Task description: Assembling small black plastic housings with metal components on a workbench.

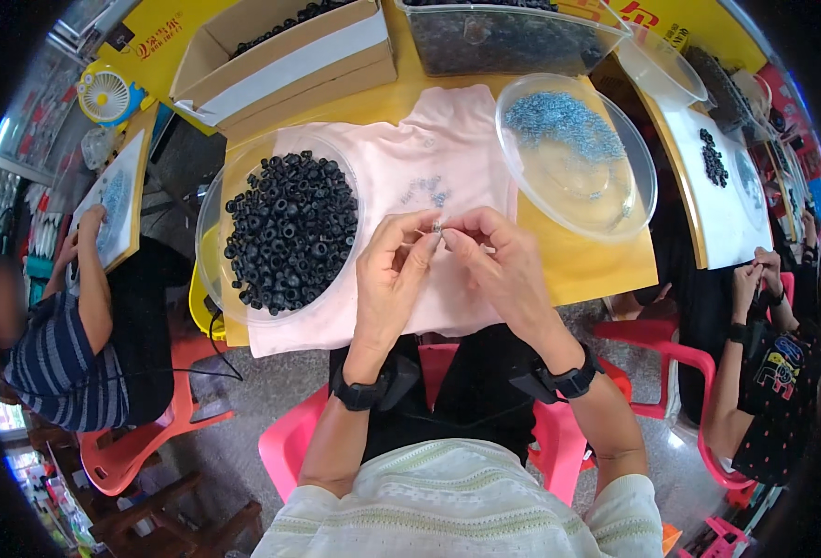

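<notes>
Over the middle of a pink cloth (pixel 392 149), my left hand (pixel 397 256) and my right hand (pixel 494 260) meet fingertip to fingertip. Both are closed in a pinch on one small shiny metal piece (pixel 437 227), too small for me to tell its kind. Just beyond my fingers lies a loose scatter of tiny bluish pieces (pixel 424 191) on the cloth. Left of my left hand, a clear round tray (pixel 208 265) holds a heap of black ring-shaped parts (pixel 290 228). To the right, another clear round tray (pixel 559 219) carries many small bluish clear pieces (pixel 564 121).
At the back stand a cardboard box (pixel 290 74) of black parts and a clear plastic bin (pixel 522 42). People sit at side tables, one in a striped shirt (pixel 66 363) at left, another in a black shirt (pixel 773 381) at right. A small yellow fan (pixel 106 96) stands far left.
</notes>
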`<act>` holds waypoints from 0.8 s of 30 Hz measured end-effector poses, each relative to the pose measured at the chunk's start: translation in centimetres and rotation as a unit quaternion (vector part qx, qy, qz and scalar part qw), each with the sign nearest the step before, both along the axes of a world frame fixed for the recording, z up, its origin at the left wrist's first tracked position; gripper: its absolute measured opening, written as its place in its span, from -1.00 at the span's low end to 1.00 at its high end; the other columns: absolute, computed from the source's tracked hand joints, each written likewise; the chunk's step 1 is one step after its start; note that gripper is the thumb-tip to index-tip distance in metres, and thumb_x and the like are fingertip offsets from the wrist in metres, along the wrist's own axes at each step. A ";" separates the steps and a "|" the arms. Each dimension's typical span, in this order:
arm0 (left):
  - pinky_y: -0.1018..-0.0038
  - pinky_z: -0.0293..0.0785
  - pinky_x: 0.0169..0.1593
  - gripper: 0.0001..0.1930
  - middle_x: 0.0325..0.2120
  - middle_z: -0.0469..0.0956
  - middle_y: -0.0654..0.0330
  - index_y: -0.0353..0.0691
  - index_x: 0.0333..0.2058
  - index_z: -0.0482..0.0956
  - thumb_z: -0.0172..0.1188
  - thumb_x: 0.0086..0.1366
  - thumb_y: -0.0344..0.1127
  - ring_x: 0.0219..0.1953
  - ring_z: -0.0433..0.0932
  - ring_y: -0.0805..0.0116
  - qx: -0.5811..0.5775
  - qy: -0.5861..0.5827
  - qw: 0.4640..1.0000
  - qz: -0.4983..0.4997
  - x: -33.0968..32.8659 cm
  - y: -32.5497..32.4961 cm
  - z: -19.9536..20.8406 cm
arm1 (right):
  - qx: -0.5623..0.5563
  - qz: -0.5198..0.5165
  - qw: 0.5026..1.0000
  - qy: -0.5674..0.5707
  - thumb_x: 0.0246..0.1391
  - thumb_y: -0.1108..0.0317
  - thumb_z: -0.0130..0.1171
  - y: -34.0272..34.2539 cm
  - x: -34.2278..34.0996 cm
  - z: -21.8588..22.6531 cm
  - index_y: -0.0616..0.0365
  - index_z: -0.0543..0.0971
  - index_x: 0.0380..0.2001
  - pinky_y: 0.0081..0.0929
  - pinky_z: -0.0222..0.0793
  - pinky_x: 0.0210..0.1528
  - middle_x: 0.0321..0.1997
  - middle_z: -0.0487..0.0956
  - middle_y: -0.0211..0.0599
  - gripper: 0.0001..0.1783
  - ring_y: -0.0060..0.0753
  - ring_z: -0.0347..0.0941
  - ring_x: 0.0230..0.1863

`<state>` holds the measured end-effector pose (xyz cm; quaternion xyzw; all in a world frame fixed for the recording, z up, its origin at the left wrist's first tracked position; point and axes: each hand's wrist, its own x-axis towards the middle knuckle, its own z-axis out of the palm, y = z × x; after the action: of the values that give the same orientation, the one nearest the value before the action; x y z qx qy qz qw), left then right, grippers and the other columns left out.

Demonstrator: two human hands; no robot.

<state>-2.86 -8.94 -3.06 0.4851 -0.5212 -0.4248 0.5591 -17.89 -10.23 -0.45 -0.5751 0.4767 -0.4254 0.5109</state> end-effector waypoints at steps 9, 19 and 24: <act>0.67 0.41 -0.34 -0.90 -0.41 0.58 0.31 -0.32 -0.25 0.57 0.22 0.33 -0.41 -0.44 0.48 0.63 0.057 0.057 0.996 -0.036 0.6 0.1 -0.8 | 0.005 0.000 1.000 0.006 0.25 0.31 0.13 0.0 -0.1 -2.0 0.30 0.55 -0.25 -0.62 0.33 -0.47 -0.51 0.52 -0.38 -0.78 -0.67 0.38 -0.52; 0.67 0.44 -0.31 -0.86 -0.41 0.60 0.29 -0.33 -0.19 0.57 0.19 0.35 -0.40 -0.42 0.51 0.61 0.018 0.074 0.997 -0.033 0.8 0.1 -1.8 | -0.023 -0.007 0.999 -0.039 0.22 0.33 0.17 0.1 0.3 -2.9 0.30 0.56 -0.26 -0.66 0.34 -0.45 -0.46 0.58 -0.40 -0.80 -0.70 0.42 -0.48; 0.68 0.46 -0.29 -0.86 -0.39 0.61 0.29 -0.34 -0.19 0.55 0.20 0.34 -0.41 -0.38 0.53 0.60 0.049 0.065 0.996 -0.031 0.6 0.5 -0.6 | 0.014 -0.009 0.997 -0.071 0.24 0.35 0.15 0.2 0.1 -2.7 0.27 0.57 -0.24 -0.73 0.28 -0.49 -0.49 0.53 -0.51 -0.82 -0.79 0.35 -0.53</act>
<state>-2.29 -8.47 -3.69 0.4670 -0.4769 -0.4976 0.5539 -17.83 -10.07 -3.17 -0.5324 0.4501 -0.4627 0.5476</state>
